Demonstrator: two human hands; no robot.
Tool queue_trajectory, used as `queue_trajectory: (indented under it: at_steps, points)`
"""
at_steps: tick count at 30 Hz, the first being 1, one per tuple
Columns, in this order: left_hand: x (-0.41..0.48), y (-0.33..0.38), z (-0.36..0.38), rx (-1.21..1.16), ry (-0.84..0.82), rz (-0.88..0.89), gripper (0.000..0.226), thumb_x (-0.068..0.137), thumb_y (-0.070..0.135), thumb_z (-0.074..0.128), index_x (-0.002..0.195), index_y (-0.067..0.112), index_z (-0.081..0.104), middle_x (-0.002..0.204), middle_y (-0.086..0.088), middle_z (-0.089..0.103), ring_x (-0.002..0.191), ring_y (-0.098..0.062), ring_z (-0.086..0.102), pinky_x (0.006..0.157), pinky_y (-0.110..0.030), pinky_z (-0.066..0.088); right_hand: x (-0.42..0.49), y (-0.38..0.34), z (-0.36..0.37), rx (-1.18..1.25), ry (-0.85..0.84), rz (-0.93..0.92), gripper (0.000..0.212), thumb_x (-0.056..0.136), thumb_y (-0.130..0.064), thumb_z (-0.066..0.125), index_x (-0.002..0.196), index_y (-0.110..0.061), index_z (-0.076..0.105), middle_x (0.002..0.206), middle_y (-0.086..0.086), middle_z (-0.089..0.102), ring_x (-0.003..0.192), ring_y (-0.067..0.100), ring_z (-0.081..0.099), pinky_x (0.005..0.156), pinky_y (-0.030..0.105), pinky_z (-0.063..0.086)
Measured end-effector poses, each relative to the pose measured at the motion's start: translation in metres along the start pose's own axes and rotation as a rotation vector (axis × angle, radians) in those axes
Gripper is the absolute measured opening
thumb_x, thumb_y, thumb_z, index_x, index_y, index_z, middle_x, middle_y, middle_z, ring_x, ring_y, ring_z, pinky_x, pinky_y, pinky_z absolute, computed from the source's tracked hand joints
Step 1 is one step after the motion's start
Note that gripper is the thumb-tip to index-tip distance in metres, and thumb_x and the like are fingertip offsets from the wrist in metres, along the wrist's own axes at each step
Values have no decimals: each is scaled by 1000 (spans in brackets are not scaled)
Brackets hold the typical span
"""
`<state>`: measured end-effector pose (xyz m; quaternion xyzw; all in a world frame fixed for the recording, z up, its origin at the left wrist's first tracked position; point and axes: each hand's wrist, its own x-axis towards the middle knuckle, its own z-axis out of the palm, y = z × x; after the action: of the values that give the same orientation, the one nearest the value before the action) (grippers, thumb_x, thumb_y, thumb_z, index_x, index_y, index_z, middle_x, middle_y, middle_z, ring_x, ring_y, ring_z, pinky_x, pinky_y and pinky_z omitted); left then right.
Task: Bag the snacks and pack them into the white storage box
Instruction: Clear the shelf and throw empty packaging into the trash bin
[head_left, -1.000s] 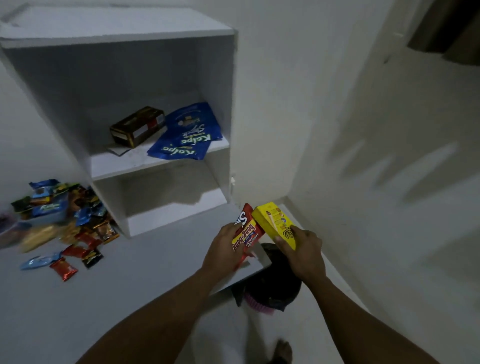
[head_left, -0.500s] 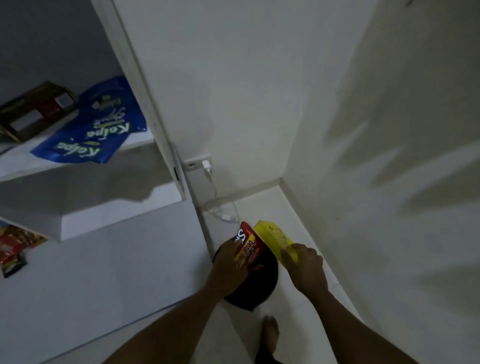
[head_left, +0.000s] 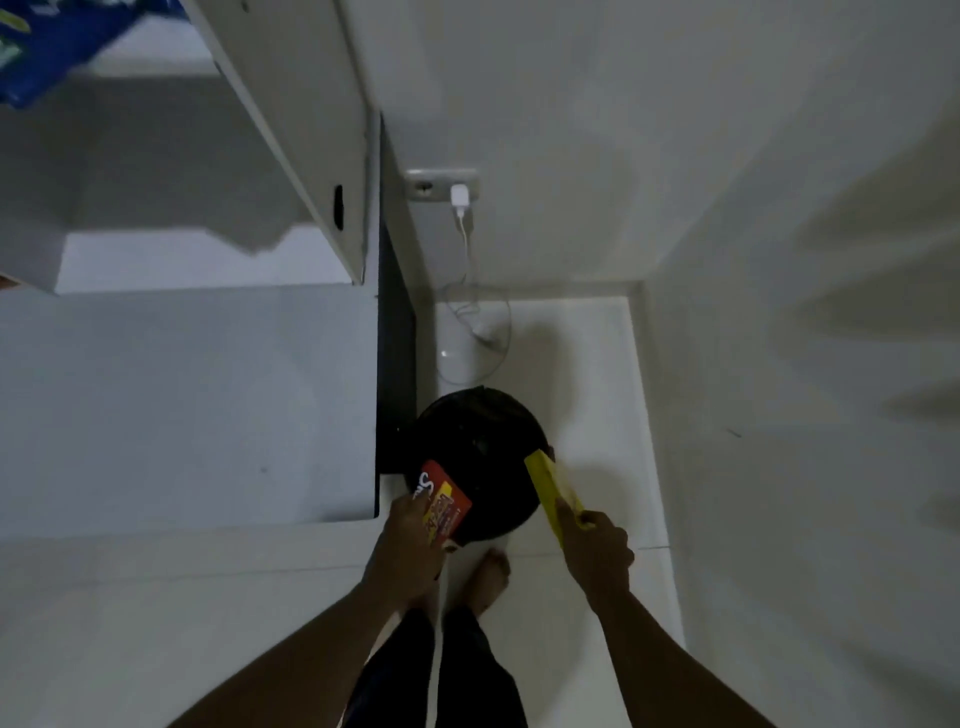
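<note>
My left hand (head_left: 408, 551) grips a red snack packet (head_left: 441, 501) with yellow print, held over the near left rim of a round black bin (head_left: 480, 452) on the floor. My right hand (head_left: 597, 551) grips a flat yellow snack box (head_left: 553, 493), tilted edge-on over the bin's right rim. The two hands are apart, one on each side of the bin. A blue snack bag (head_left: 36, 47) shows at the top left on a shelf of the white storage unit (head_left: 301, 130).
A white desk top (head_left: 182, 405) lies to the left, its edge beside the bin. A wall socket with a white charger (head_left: 460, 200) and a loose cable (head_left: 478, 332) is behind the bin. My bare foot (head_left: 488, 577) stands just in front of it. A white wall closes the right.
The view has tipped down and right, away from the shelf and the snack pile, onto the bin. Both hands have moved apart and lower, packet and box separated over the bin.
</note>
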<state>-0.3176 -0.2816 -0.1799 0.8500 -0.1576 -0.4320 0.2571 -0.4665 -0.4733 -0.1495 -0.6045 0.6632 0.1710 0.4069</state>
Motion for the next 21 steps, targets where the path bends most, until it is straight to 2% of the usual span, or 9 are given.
queue_trajectory:
  at_steps: [2, 4, 7, 10, 12, 14, 16, 18, 21]
  points:
    - [18, -4, 9, 22, -6, -37, 86, 86, 15, 73, 155, 14, 22, 146, -12, 36, 134, -29, 43, 108, -39, 43, 31, 6, 15, -35, -47, 41, 82, 73, -83, 39, 113, -16, 64, 113, 10, 65, 106, 33, 60, 97, 45, 48]
    - [39, -8, 20, 16, -9, -84, 89, 84, 12, 74, 156, 15, 21, 147, -14, 36, 134, -31, 43, 109, -39, 43, 64, 17, 36, -49, -61, 53, 99, 64, -95, 23, 100, -13, 67, 102, 11, 67, 96, 33, 63, 88, 49, 54]
    - [72, -15, 38, 0, 4, -132, 90, 82, 10, 73, 156, 16, 21, 147, -16, 36, 134, -34, 43, 109, -44, 43, 110, 32, 69, -100, -136, 69, 127, 43, -106, 10, 100, -8, 68, 102, 14, 67, 100, 36, 63, 86, 52, 55]
    - [97, -19, 58, 2, 23, -161, 84, 87, 15, 69, 156, 17, 20, 150, -16, 32, 134, -35, 42, 108, -47, 44, 117, 12, 81, -126, -152, 31, 117, 54, -97, 14, 100, -4, 67, 100, 17, 65, 95, 35, 63, 84, 53, 56]
    - [108, -14, 67, -4, 38, -171, 82, 89, 20, 68, 156, 17, 20, 153, -14, 24, 136, -34, 39, 108, -46, 43, 116, -1, 87, -38, -144, 17, 108, 61, -94, 17, 102, -7, 67, 98, 15, 65, 90, 33, 64, 79, 51, 59]
    - [115, -9, 72, 22, 80, -177, 78, 91, 33, 65, 154, 16, 22, 158, -11, 14, 139, -37, 34, 109, -48, 42, 114, -11, 93, 65, -160, -23, 104, 65, -92, 21, 117, -12, 63, 107, 15, 64, 97, 33, 63, 85, 51, 57]
    - [116, -3, 72, 34, 112, -192, 73, 94, 39, 60, 153, 14, 25, 162, -10, 6, 143, -37, 27, 113, -49, 37, 106, -16, 91, 145, -150, -55, 88, 81, -82, 30, 124, -10, 58, 114, 15, 63, 104, 33, 61, 92, 51, 54]
    - [111, 3, 68, 34, 126, -182, 68, 97, 36, 56, 153, 14, 25, 163, -9, 3, 145, -36, 23, 115, -49, 34, 99, -14, 87, 169, -117, -126, 70, 95, -66, 35, 120, -6, 59, 109, 13, 63, 102, 31, 61, 92, 48, 53]
    - [96, 12, 56, 19, 117, -148, 67, 96, 29, 57, 153, 14, 24, 163, -8, 3, 147, -35, 22, 115, -48, 33, 81, -17, 76, 180, -103, -198, 60, 99, -58, 36, 112, -7, 64, 100, 10, 66, 96, 28, 63, 85, 43, 54]
